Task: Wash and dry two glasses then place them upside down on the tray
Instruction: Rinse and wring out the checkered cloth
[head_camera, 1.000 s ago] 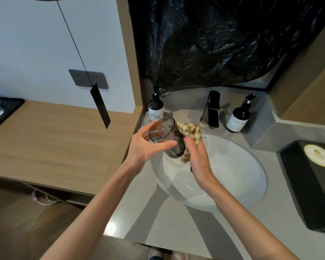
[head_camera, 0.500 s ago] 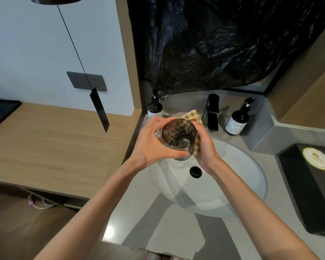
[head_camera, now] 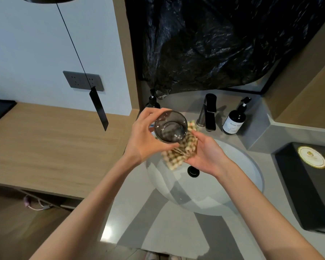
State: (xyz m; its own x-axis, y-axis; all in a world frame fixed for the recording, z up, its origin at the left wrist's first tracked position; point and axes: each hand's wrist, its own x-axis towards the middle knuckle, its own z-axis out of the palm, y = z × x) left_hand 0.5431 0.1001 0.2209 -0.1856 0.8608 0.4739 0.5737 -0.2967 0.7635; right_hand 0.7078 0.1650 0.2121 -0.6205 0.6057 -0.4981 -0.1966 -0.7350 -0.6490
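Note:
My left hand (head_camera: pixel 144 136) grips a smoky grey glass (head_camera: pixel 170 127) by its side, mouth turned up toward me, above the left edge of the white sink (head_camera: pixel 223 188). A checked cloth (head_camera: pixel 184 151) lies under and to the right of the glass, cupped in my right hand (head_camera: pixel 204 154), whose fingers curl under it. A second glass is mostly hidden behind my left hand. A black tray (head_camera: pixel 296 186) sits on the counter at the right.
A black faucet (head_camera: pixel 208 111) stands behind the sink between two dark pump bottles (head_camera: pixel 234 121) (head_camera: pixel 152 102). Round coasters (head_camera: pixel 311 157) lie on the tray. A wooden counter (head_camera: pixel 54 145) extends left. A hanging black tag (head_camera: pixel 99 108) dangles over it.
The glass has been turned from tilted sideways to mouth up and raised slightly. The cloth has shifted from beside the glass to beneath it in my right hand.

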